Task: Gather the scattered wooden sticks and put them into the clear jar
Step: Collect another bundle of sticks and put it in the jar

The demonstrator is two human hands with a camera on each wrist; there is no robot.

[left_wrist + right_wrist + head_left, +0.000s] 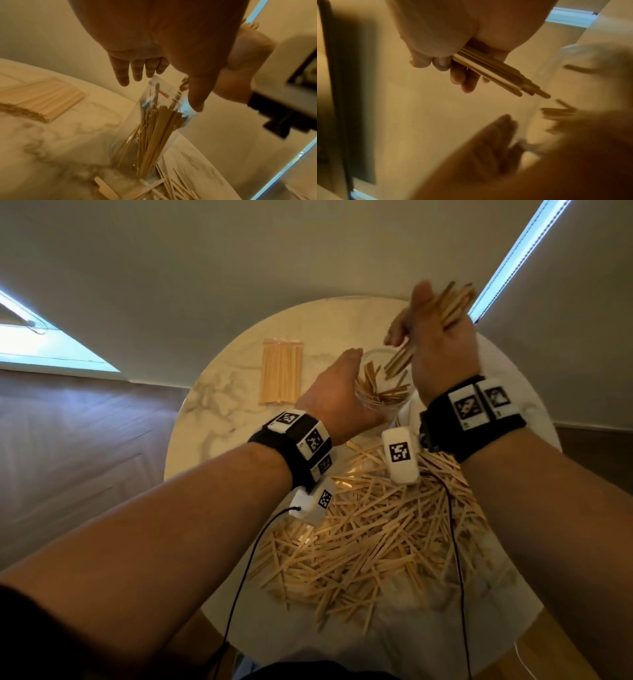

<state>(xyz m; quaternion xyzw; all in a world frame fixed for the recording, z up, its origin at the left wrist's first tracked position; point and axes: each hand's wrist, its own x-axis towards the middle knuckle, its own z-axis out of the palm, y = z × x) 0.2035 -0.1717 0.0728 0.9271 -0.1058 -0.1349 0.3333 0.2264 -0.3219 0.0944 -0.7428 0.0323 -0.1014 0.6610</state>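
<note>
- Wooden sticks [370, 535]: loose heap on the near half of the round marble table [219, 419], under both wrists.
- Jar [380, 392]: clear, upright, mid-table just beyond the heap, partly filled with sticks leaning inside it.
- Left hand [337, 398]: fingers straight and relaxed, holding nothing; palm beside the jar's left wall, thumb near the rim. Whether it touches the glass cannot be told.
- Right hand [435, 337]: raised above and just right of the jar mouth, fingers curled round a bundle [498, 73] of sticks; the bundle's lower ends point down toward the opening.
- Stack [281, 371]: sticks laid side by side, flat on the table, left of the jar, apart from both hands.
- Hard to make out: jar base hidden behind the left hand in the head view; jar and left hand badly blurred in the right wrist view; bundle count unreadable.
</note>
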